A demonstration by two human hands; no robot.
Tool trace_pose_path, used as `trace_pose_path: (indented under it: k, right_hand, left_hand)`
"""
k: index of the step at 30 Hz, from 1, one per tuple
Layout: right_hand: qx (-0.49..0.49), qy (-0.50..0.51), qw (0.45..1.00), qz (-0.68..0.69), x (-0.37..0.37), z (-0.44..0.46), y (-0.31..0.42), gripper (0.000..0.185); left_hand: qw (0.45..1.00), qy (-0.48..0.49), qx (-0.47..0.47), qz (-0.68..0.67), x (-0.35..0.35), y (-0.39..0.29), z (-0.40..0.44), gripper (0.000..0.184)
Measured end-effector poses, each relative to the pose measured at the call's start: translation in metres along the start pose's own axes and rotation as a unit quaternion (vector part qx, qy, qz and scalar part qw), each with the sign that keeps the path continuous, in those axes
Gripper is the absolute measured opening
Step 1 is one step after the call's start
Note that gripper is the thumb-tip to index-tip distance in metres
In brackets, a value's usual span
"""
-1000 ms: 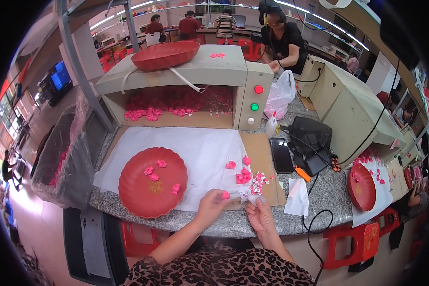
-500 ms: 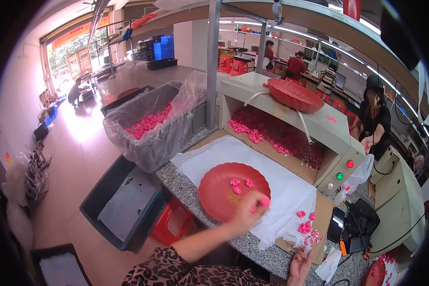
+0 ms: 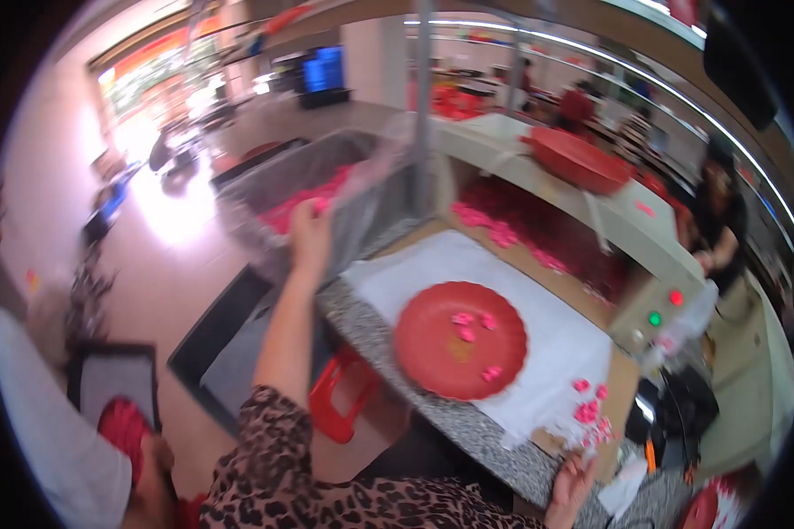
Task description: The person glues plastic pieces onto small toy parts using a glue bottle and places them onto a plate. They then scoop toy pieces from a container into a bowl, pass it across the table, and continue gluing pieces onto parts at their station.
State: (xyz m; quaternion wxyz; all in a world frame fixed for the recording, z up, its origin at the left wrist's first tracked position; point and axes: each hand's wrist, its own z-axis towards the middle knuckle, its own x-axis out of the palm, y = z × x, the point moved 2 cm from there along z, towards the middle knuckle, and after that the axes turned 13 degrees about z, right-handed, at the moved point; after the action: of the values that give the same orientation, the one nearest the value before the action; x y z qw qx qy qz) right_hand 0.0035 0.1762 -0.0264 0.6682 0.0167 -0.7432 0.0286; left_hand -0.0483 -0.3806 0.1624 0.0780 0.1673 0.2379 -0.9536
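My left hand [image 3: 310,234] is reached out over the plastic-lined grey bin [image 3: 362,207], its fingers pinched on what looks like a small pink flower-shaped piece [image 3: 321,204]. Blur hides the exact grip. Pink pieces [image 3: 282,216] lie heaped in the bin below. My right hand [image 3: 572,487] rests at the counter's front edge, palm up with fingers loosely apart; a whitish bit shows at a fingertip. Beside it lie several pink flower-shaped pieces [image 3: 586,412]. The red scalloped plate [image 3: 423,366] on the white cloth [image 3: 468,264] carries several more.
A beige machine [image 3: 644,234] with pink pieces inside stands behind the cloth, a red dish [image 3: 582,160] on top. Dark trays [image 3: 207,339] and a red stool [image 3: 333,397] are at left. A person's white sleeve [image 3: 48,423] enters lower left, holding a red container [image 3: 122,432]. Another person [image 3: 719,216] stands right.
My left hand has moved from the red plate, left and away, to the bin. A person with a white sleeve has come in at lower left. The view has shifted. My right hand stays at the edge.
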Motion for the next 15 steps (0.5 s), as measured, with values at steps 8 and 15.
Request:
trace_pose_path:
  k: [8, 15]
  right_hand:
    - [0.017, -0.014, 1.000, -0.021, 0.034, -0.011, -0.016, 0.034]
    - [0.183, 0.046, 0.981, -0.054, 0.031, 0.033, -0.074, 0.033]
  left_hand:
    - [0.959, 0.144, 0.031, -0.241, -0.008, -0.092, -0.078, 0.018]
    - [0.972, 0.078, 0.201, -0.091, -0.020, -0.120, -0.106, 0.024]
